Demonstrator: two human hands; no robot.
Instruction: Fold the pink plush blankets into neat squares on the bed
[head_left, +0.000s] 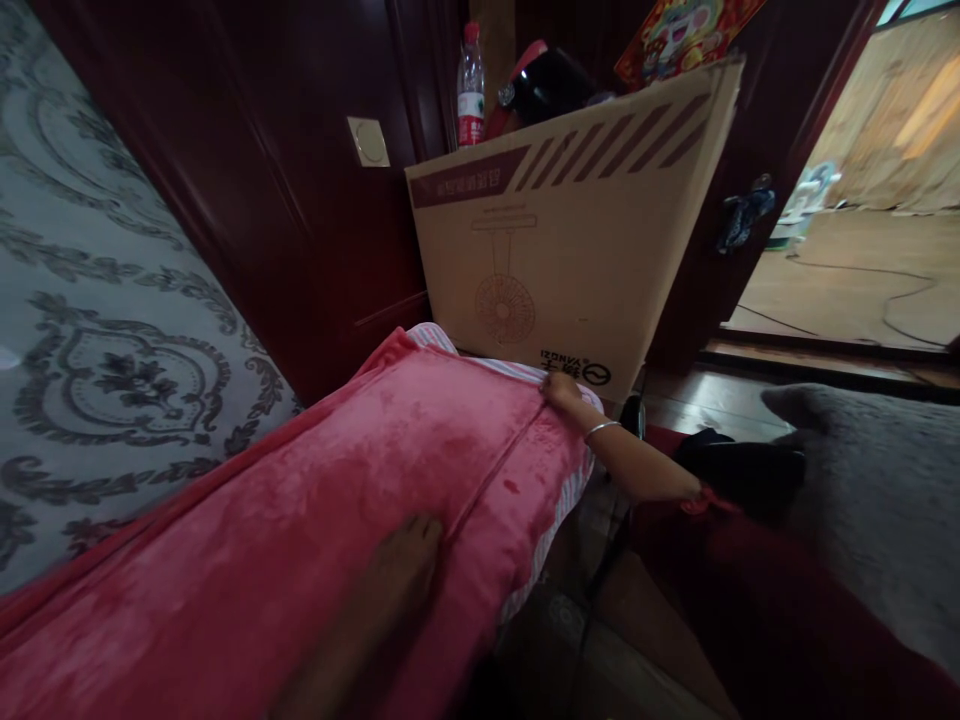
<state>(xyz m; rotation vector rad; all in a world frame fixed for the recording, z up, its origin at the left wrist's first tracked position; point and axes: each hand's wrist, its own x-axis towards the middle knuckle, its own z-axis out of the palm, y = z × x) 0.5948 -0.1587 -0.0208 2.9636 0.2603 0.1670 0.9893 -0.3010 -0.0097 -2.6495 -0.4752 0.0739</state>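
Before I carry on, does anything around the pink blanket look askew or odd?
Yes: the cardboard box beyond the far end of the pink blanket looks upside down, since its brand lettering and fan drawing appear inverted.

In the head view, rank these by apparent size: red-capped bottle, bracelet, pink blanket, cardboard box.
Largest to smallest:
1. pink blanket, partly cut off by the frame
2. cardboard box
3. red-capped bottle
4. bracelet

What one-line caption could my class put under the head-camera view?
Left hand on a plush pinkish-red blanket, right hand at its far end, beside a rectangular brown cardboard box.
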